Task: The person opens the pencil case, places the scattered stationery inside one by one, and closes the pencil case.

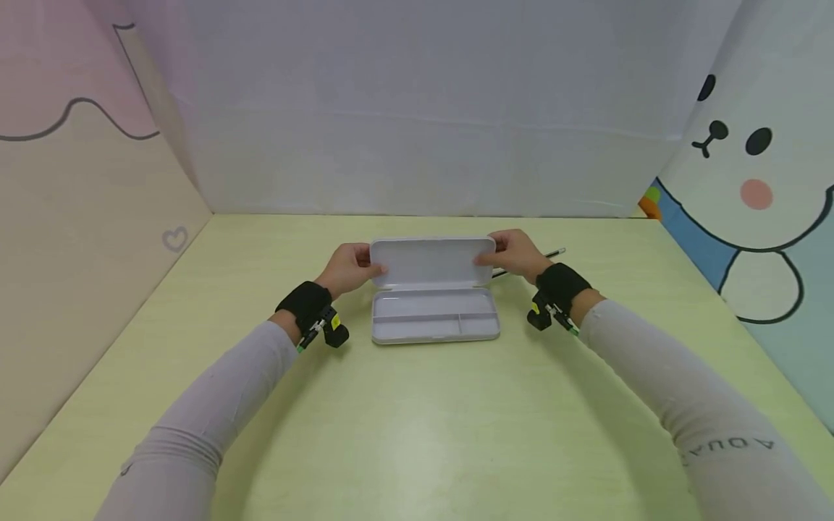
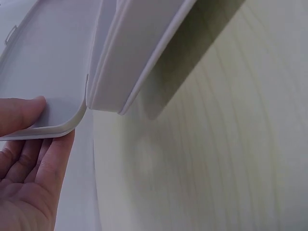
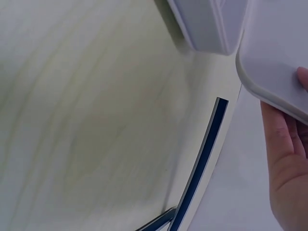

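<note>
A white pencil case (image 1: 417, 302) stands unfolded on the table, its bottom tray split by low dividers into one long and two shorter compartments. Its lid (image 1: 430, 262) is raised at the back. My left hand (image 1: 344, 269) pinches the lid's left end, thumb on the inner face and fingers behind, as the left wrist view shows on the lid (image 2: 53, 62). At the opposite end my right hand (image 1: 517, 255) grips the lid the same way. No objects show in the compartments.
Slim dark pencils (image 1: 556, 253) lie behind my right hand; the right wrist view shows two dark blue, straight-edged lengths (image 3: 204, 154) meeting at an angle. The pale wooden table (image 1: 417, 420) ends at a whitish curtain (image 1: 417, 159), with printed panels on both sides.
</note>
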A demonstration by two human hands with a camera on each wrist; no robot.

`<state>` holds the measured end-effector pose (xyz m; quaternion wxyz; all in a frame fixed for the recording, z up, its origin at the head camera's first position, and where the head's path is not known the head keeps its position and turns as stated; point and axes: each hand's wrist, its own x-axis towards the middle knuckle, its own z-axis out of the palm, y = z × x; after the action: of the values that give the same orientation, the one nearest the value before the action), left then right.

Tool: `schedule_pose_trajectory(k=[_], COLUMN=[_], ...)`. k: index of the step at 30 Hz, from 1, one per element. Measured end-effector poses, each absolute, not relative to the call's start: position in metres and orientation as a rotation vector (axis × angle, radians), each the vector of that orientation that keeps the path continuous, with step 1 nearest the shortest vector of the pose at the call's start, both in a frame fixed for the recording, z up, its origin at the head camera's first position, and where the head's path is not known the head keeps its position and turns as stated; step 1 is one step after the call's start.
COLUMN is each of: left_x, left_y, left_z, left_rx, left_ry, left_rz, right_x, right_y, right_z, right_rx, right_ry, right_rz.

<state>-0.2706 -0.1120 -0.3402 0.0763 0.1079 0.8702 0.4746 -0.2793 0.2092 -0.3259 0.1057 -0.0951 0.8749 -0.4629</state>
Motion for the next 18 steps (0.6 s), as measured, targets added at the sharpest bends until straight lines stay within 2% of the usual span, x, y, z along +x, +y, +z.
schedule_pose_trajectory(k=[12, 18], left_x=[-0.2767, -0.2752], left_y=[-0.1128, -0.1146], left_z=[-0.3451, -0.3465], left_rx=[0.281, 0.275], left_ry=[2.606, 2.610], left_rz=[1.339, 1.321], right_x=[-0.2833, -0.2798], right_y=[0.2066, 0.2128], right_z=[-0.3303, -0.3300], right_rx=[-0.306, -0.424], right_ry=[2.636, 2.708], right_rz=[-1.329, -1.224])
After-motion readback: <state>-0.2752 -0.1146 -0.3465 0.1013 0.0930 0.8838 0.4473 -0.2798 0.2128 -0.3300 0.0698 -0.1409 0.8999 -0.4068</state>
